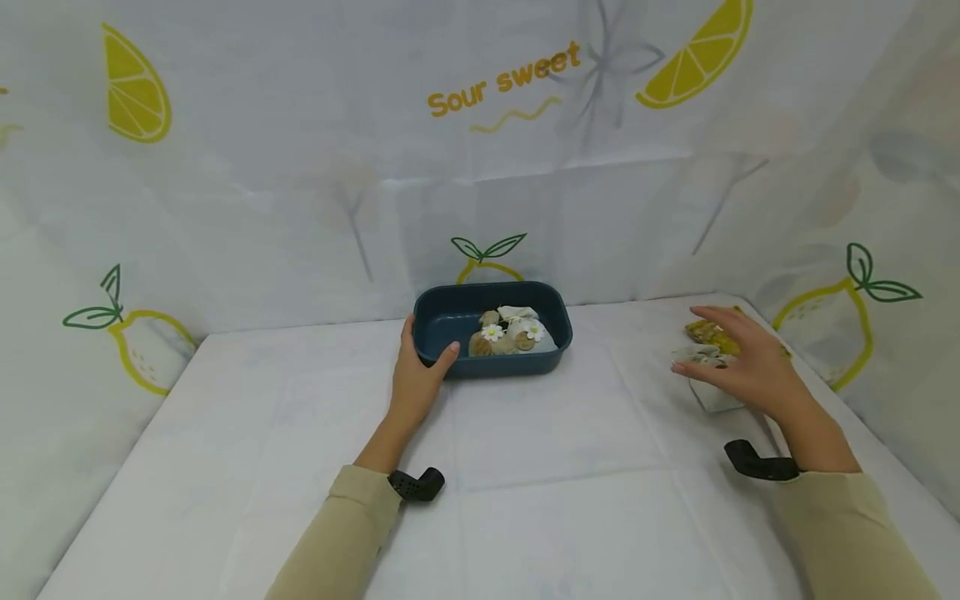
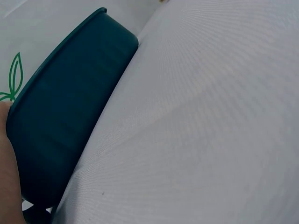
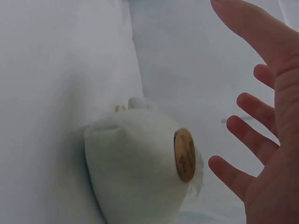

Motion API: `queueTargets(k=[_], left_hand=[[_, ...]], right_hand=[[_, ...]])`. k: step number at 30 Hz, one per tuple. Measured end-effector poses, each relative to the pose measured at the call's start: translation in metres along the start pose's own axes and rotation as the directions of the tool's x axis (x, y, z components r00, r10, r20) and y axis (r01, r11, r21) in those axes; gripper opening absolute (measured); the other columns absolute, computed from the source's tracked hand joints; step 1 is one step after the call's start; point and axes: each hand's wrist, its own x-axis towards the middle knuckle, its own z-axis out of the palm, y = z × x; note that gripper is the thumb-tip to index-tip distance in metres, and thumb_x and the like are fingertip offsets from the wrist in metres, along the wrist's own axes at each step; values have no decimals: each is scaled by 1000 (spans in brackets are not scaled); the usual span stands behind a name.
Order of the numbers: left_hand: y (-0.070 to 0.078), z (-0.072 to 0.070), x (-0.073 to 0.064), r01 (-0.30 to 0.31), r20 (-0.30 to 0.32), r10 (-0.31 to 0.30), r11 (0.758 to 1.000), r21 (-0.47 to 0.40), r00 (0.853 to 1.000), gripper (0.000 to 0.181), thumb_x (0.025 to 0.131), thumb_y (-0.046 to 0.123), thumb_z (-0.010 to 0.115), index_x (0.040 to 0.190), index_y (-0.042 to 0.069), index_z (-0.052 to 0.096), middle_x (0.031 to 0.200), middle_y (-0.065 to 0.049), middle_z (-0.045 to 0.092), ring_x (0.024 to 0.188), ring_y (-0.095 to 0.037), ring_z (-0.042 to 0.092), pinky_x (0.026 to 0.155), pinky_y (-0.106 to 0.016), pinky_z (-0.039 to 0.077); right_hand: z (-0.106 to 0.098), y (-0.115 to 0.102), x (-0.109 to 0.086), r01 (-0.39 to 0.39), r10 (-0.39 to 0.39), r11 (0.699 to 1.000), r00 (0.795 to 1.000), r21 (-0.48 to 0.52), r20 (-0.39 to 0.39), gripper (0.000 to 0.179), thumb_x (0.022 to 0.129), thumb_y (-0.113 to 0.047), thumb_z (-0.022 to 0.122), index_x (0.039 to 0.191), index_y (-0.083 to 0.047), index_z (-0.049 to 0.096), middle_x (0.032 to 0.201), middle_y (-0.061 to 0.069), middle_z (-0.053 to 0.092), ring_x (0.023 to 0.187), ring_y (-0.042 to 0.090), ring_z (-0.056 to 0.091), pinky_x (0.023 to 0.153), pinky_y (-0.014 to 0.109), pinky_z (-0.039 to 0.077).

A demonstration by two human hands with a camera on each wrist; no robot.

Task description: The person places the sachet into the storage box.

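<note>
A dark blue rectangular basin [image 1: 498, 367] stands against the back of the table. My left hand [image 1: 417, 377] grips its left end, thumb over the front rim and fingers along the side. Small beige and white cloth pouches [image 1: 480, 343] with daisies lie in the basin's right half. At the far right, my right hand [image 1: 757, 367] hovers with thumb and fingers spread over a white cloth pouch [image 1: 716, 398]. The right wrist view shows that pouch bearing a round wooden tag [image 3: 185, 155], apart from the fingers. Beside it sits a yellow patterned item [image 1: 708, 333], partly hidden by the hand.
White cloth printed with lemons [image 1: 153, 354] hangs behind and at both sides of the table. A white cloth [image 1: 555, 492] with fold lines covers the tabletop. Black wrist cameras [image 1: 417, 485] sit at both sleeve cuffs.
</note>
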Motion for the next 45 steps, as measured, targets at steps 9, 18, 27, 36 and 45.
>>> queueTargets(k=[9, 18, 27, 36, 45], left_hand=[[2, -3, 0, 12, -1, -12, 1000, 2, 1000, 97, 91, 61, 64, 164, 26, 10, 171, -4, 19, 158, -29, 20, 126, -58, 21], [0, -3, -1, 19, 0, -19, 1000, 11, 1000, 97, 92, 60, 65, 164, 26, 10, 170, -4, 19, 158, -28, 20, 126, -57, 21], [2, -1, -1, 10, 10, -10, 1000, 11, 1000, 97, 92, 59, 65, 164, 24, 10, 171, -4, 18, 158, -28, 19, 126, -57, 21], [3, -1, -1, 5, 2, -5, 1000, 23, 1000, 97, 92, 61, 64, 164, 23, 10, 170, -5, 20, 158, -28, 20, 126, -57, 22], [3, -1, 0, 9, 5, -10, 1000, 11, 1000, 98, 92, 60, 65, 164, 24, 10, 171, -4, 18, 158, -28, 19, 126, -56, 21]], right_hand=[[-9, 18, -7, -112, 112, 994, 988, -3, 111, 101, 72, -28, 93, 156, -12, 40, 159, 30, 34, 139, 58, 35, 94, 76, 39], [0, 42, -17, -140, 143, 990, 976, -32, 166, 104, 67, -32, 95, 152, -3, 43, 152, 32, 42, 136, 58, 38, 98, 73, 37], [-3, 46, -25, -179, 193, 980, 952, -83, 236, 100, 66, -42, 95, 147, -6, 50, 149, 34, 45, 133, 60, 39, 98, 73, 36], [-3, 41, -24, -234, 253, 966, 939, -109, 231, 84, 70, -48, 91, 135, -5, 61, 140, 36, 53, 127, 57, 46, 95, 69, 42], [4, 33, -19, -235, 247, 968, 955, -85, 164, 74, 70, -42, 93, 129, -5, 67, 133, 34, 59, 119, 51, 54, 89, 63, 46]])
